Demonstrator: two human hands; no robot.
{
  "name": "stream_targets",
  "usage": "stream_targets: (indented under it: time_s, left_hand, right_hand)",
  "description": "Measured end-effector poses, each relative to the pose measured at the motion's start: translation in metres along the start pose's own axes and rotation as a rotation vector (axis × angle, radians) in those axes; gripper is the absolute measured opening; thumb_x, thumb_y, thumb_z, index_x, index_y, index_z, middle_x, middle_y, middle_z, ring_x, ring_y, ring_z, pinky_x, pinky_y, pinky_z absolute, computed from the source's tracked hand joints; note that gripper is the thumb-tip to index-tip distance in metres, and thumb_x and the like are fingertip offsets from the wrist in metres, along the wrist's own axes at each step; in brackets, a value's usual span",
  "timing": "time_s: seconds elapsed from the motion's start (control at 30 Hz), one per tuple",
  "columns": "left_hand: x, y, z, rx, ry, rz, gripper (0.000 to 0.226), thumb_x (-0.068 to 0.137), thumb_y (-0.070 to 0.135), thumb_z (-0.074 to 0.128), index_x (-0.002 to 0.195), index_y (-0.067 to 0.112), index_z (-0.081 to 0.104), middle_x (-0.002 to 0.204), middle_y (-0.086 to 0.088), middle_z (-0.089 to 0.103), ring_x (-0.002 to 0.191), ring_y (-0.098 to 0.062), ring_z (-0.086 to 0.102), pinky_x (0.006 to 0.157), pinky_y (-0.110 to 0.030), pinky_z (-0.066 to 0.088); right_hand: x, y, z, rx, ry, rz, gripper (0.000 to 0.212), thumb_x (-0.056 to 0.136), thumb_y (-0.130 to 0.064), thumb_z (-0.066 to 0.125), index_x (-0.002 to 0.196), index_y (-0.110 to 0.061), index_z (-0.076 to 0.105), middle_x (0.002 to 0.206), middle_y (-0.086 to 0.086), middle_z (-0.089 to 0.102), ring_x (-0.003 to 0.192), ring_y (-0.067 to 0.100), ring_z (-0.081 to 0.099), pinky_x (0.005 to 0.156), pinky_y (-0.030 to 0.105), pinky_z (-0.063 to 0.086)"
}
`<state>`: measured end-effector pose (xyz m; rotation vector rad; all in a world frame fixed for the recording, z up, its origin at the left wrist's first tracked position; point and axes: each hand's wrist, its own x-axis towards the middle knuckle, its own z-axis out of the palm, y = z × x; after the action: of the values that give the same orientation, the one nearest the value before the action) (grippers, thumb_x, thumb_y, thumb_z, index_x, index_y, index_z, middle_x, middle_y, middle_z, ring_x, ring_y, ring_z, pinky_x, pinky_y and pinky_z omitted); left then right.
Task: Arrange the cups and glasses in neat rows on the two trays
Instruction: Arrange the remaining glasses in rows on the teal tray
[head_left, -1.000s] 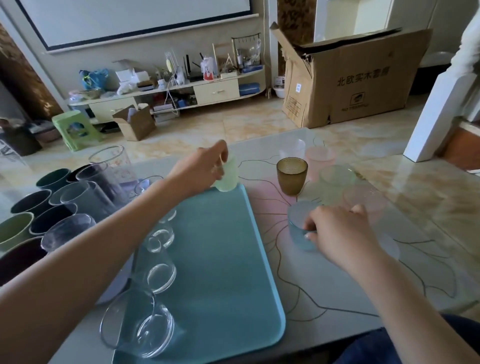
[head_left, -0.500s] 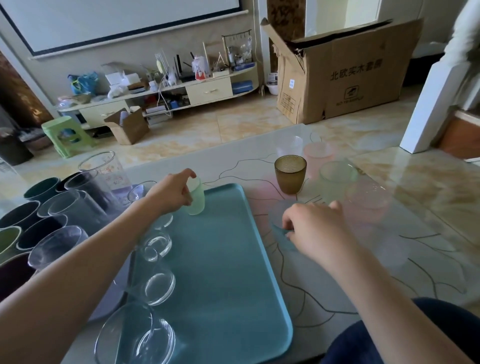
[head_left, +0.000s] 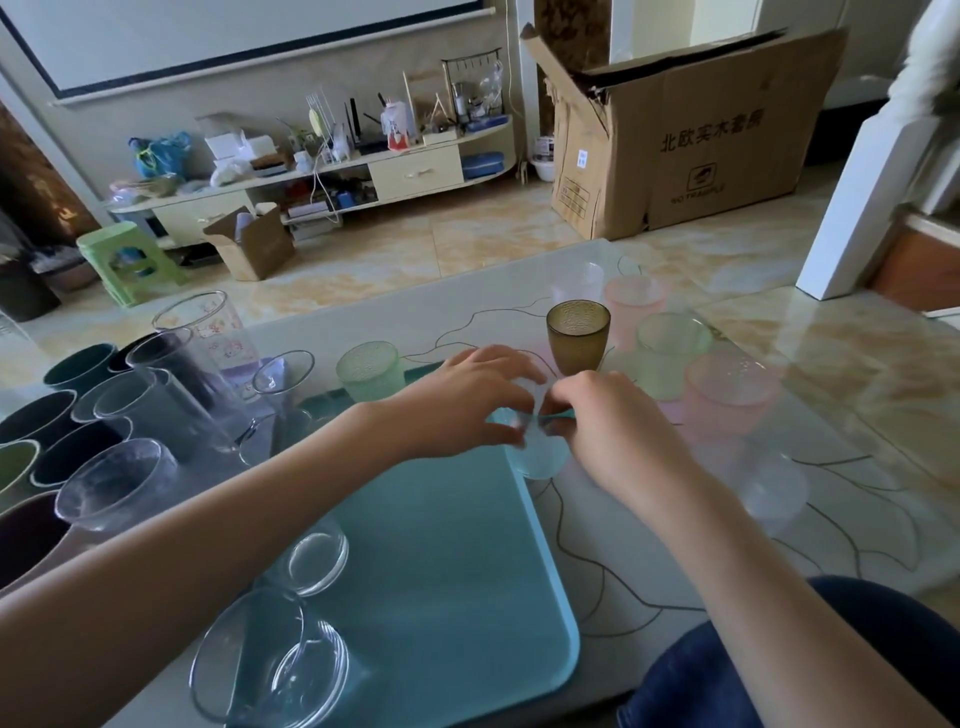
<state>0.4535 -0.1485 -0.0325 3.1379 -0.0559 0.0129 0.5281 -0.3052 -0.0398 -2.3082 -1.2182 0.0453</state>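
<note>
Blue cup (head_left: 537, 454), between both hands, gripped

Between the fingers (head_left: 511, 402) sits a pale blue, perhaps frosted cup (head_left: 537, 452); beyond them an amber cup (head_left: 577, 335); under them a teal tray (head_left: 441, 561).

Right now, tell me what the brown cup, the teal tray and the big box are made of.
Brown cup: probably tinted glass or plastic, translucent, pebbled surface. Teal tray: likely plastic, smooth, matte, rounded raised rim. Big box: corrugated cardboard, torn flaps, printed lettering.
</note>
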Motion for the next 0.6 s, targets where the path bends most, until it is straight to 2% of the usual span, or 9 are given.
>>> stream_targets:
  time_s: [0.07, 0.17, 0.23, 0.3, 0.43, 0.6]
  left_hand:
    - [0.003, -0.003, 0.002, 0.016, 0.011, -0.030, 0.028, 0.088, 0.042, 0.058, 0.107, 0.024, 0.065, 0.131, 0.011, 0.055, 0.134, -0.005, 0.033, 0.117, -0.035, 0.012]
    - [0.001, -0.011, -0.003, 0.035, 0.095, -0.098, 0.032, 0.089, 0.038, 0.057, 0.116, 0.023, 0.063, 0.134, 0.006, 0.055, 0.135, -0.005, 0.036, 0.116, -0.032, 0.011]
    - [-0.001, -0.023, -0.009, 0.006, 0.186, -0.186, 0.030, 0.088, 0.035, 0.059, 0.113, 0.019, 0.064, 0.133, 0.003, 0.056, 0.132, -0.009, 0.041, 0.114, -0.030, 0.014]
    - [-0.002, -0.039, -0.013, 0.004, 0.231, -0.295, 0.026, 0.088, 0.032, 0.060, 0.107, 0.015, 0.065, 0.124, 0.000, 0.062, 0.123, -0.016, 0.049, 0.109, -0.030, 0.020]
    - [-0.007, -0.066, -0.005, 0.074, 0.199, -0.443, 0.017, 0.091, 0.033, 0.056, 0.099, 0.019, 0.062, 0.109, -0.001, 0.067, 0.106, -0.022, 0.056, 0.105, -0.035, 0.026]
    - [-0.012, -0.080, 0.011, 0.129, 0.108, -0.506, 0.018, 0.091, 0.034, 0.055, 0.094, 0.019, 0.062, 0.106, -0.001, 0.067, 0.100, -0.024, 0.057, 0.097, -0.032, 0.028]
  right_hand:
    - [-0.001, 0.000, 0.000, 0.012, 0.021, 0.003, 0.021, 0.085, -0.008, 0.058, 0.096, -0.023, 0.069, 0.083, -0.004, 0.068, 0.086, 0.023, 0.064, 0.064, 0.027, 0.041]
    - [0.001, 0.004, -0.006, 0.052, 0.106, 0.026, 0.032, 0.086, -0.010, 0.058, 0.112, -0.029, 0.060, 0.092, -0.009, 0.061, 0.095, 0.018, 0.062, 0.072, 0.029, 0.044]
    - [0.003, 0.011, -0.012, 0.031, 0.183, 0.067, 0.038, 0.086, -0.011, 0.057, 0.120, -0.028, 0.054, 0.114, -0.003, 0.058, 0.105, 0.023, 0.058, 0.081, 0.037, 0.047]
    - [0.005, 0.024, -0.019, -0.047, 0.241, 0.171, 0.037, 0.087, -0.015, 0.057, 0.123, -0.025, 0.051, 0.119, 0.003, 0.055, 0.110, 0.028, 0.053, 0.084, 0.041, 0.042]
    - [0.003, 0.049, -0.026, -0.207, 0.136, 0.356, 0.028, 0.089, -0.025, 0.056, 0.117, -0.024, 0.054, 0.115, 0.005, 0.060, 0.115, 0.030, 0.046, 0.092, 0.043, 0.034]
    - [0.001, 0.064, -0.023, -0.308, 0.065, 0.393, 0.025, 0.089, -0.026, 0.054, 0.114, -0.025, 0.058, 0.121, 0.007, 0.053, 0.116, 0.031, 0.044, 0.092, 0.044, 0.033]
